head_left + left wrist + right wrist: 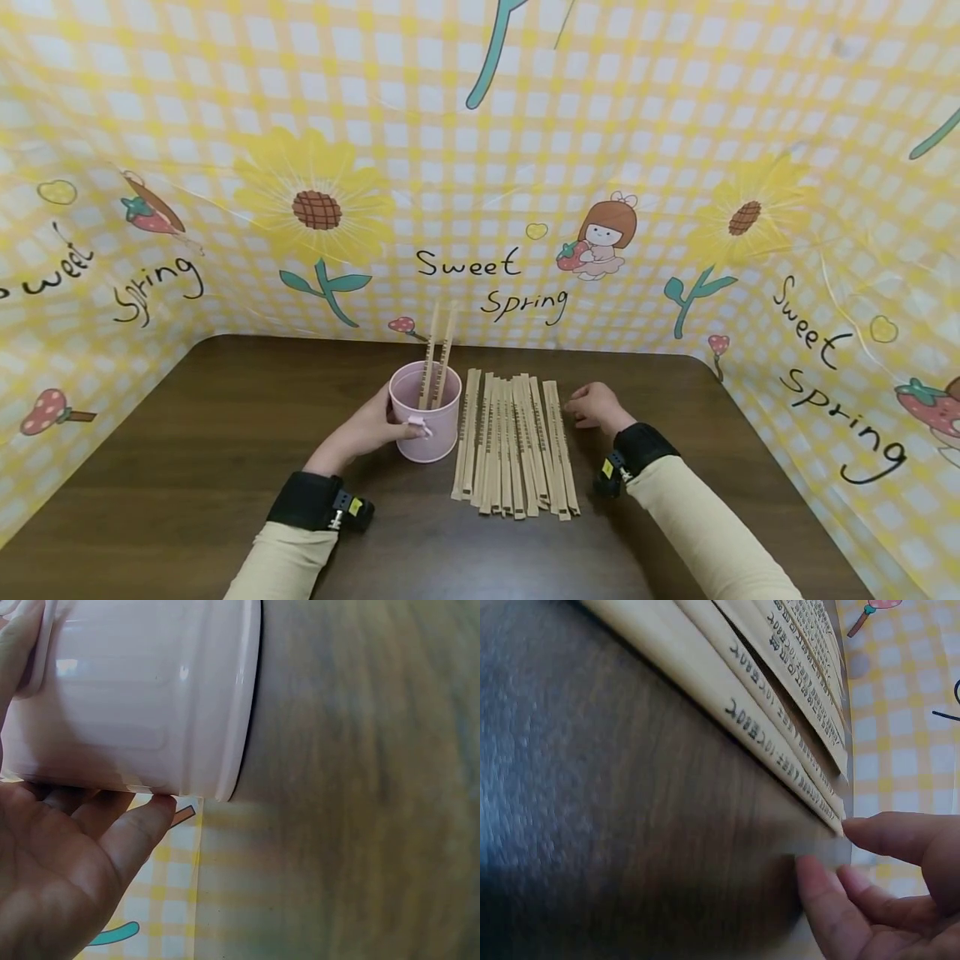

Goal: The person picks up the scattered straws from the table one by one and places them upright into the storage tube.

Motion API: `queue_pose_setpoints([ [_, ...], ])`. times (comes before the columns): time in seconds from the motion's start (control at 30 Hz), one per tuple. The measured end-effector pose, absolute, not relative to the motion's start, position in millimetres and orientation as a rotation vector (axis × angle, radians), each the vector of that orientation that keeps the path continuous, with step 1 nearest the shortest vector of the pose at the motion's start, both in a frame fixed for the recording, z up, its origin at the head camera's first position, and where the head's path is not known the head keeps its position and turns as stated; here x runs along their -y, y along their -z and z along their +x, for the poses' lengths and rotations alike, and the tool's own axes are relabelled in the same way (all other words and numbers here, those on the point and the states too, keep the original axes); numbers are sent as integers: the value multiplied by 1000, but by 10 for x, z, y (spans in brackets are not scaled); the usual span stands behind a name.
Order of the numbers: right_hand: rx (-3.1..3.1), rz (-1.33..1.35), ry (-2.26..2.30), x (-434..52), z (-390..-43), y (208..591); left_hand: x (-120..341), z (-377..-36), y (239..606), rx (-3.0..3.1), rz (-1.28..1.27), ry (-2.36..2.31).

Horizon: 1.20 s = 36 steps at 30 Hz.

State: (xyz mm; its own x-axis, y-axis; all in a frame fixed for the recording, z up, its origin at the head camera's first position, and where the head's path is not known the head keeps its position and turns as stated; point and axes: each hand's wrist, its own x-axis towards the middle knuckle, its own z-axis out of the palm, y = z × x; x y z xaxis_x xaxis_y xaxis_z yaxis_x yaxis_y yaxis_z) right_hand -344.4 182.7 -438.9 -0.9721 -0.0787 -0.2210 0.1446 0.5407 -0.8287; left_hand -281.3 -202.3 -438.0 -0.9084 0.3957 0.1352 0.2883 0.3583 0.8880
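Note:
My left hand [370,429] grips a small pink bucket [426,440] around its left side, with the thumb at the front by the handle mount; the fingers lie along its wall in the left wrist view. Two paper-wrapped straws [435,367] stand upright and slightly tilted inside the bucket. To the right, several more paper-wrapped straws [517,446] with dark print lie side by side on the table. My right hand [596,405] is just beyond the right edge of this row. In the right wrist view its thumb [885,832] comes right up to the far end of the outermost straw [727,712], fingers apart from it.
The dark brown wooden table [187,450] has rounded far corners. A yellow checked cloth [480,192] with flowers and lettering rises behind the table and along both sides. Each wrist wears a black strap with a small camera.

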Motion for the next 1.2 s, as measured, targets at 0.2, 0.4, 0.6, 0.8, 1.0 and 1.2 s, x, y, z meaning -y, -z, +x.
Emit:
queue_pose_setpoints([
  [0.2, -2553, 33, 1374, -1685, -3302, 4246, 2015, -2808, 4359, -2513, 612, -1584],
  [0.4, -2570, 51, 1352, -1625, -3375, 4246, 2022, -2791, 4346, -2513, 589, -1599],
  [0.6, -2592, 106, 1341, -1650, -3427, 4342, 2017, -2798, 4364, -2504, 623, -1595],
  [0.8, -2630, 157, 1319, -1606, -3429, 4403, 2021, -2790, 4359, -2502, 624, -1593],
  [1.0, -2662, 195, 1269, -1558, -3454, 4432, 2034, -2769, 4349, -2514, 594, -1580],
  [1.2, -2631, 186, 1307, -1628, -3482, 4428, 2006, -2778, 4352, -2506, 599, -1589],
])
